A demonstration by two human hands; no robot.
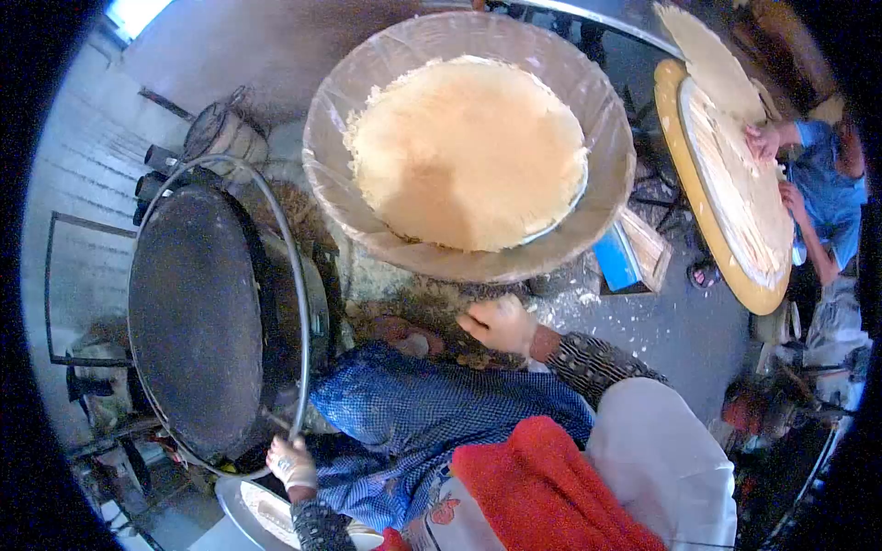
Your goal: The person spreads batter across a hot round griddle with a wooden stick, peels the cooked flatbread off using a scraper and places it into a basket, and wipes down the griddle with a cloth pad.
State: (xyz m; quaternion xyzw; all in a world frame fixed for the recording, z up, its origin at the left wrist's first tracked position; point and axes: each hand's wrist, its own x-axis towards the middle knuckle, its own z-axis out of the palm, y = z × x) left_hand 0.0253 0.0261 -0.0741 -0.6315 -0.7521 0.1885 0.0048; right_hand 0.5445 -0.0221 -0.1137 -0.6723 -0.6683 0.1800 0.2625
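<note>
My left hand (292,462), in a pale wrap or glove, is closed beside the lower rim of a large dark round griddle (193,317). A thin metal ring (299,285) circles the griddle and passes just above this hand. A short thin piece shows by the fingers, but what they grip is unclear. My right hand (501,323), also pale-covered and slightly blurred, has its fingers curled in below a big lined basket (335,179). Whether anything is inside those fingers I cannot make out. Wide thin flatbreads (478,138) are piled in the basket.
A metal basin (241,505) stands under my left arm. Blue checked cloth (450,395) and a red cloth (551,487) cover my lap. At right, another person (822,174) handles flatbread on an oval yellow-edged board (675,138). A blue box (616,259) sits beyond the basket.
</note>
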